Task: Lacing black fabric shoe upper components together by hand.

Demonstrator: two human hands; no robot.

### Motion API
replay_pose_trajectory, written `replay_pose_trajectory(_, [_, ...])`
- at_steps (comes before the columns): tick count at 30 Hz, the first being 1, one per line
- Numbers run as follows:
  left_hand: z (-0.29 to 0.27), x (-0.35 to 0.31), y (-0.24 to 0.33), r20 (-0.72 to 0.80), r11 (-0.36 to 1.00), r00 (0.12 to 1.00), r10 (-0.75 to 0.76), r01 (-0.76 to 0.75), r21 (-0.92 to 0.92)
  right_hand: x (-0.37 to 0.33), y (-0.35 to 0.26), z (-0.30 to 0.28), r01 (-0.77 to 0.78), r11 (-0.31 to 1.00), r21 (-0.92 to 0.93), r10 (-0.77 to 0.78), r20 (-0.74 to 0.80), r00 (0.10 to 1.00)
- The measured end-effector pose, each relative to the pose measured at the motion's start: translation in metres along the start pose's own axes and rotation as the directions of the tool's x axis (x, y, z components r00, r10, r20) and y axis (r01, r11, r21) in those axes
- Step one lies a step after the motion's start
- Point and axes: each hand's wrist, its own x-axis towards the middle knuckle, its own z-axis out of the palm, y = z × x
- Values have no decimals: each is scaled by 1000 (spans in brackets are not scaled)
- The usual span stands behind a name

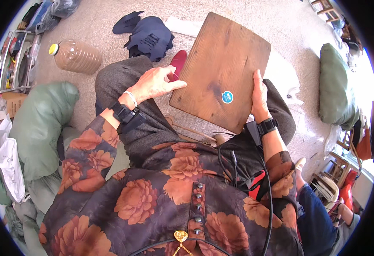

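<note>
A dark brown wooden board (pixel 221 64) is held tilted above my lap, a round blue sticker near its lower edge. My right hand (pixel 259 96) grips its right edge, thumb along the front and fingers partly hidden behind. At the opposite edge is my left hand (pixel 155 83), fingers apart, its thumb reaching the board's rim. A red shoe (pixel 178 63) shows just beyond that hand, partly covered by the board. Under the board's lower edge, a thin stick-like piece (pixel 191 129) is partly visible between my legs.
Dark navy cloth pieces (pixel 148 37) and a white cloth (pixel 182 26) lie on the floor ahead. A large yellow-capped plastic bottle (pixel 78 56) lies at left, above a green bundle (pixel 46 128). Another green bundle (pixel 338 85) is at right. A person's blue-clad leg (pixel 317 213) appears lower right.
</note>
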Motion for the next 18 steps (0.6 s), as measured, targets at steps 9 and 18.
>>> replay_pose_trajectory(9, [-11,48,20,-365,987,918,159,-147,60,67,-40,14,21,1000,-9,-20,4,1000])
replay_pose_trajectory(18, [-47,1,10,-385,947,871,304,-233,220,118,-73,-54,316,697,-643,-504,-126,854])
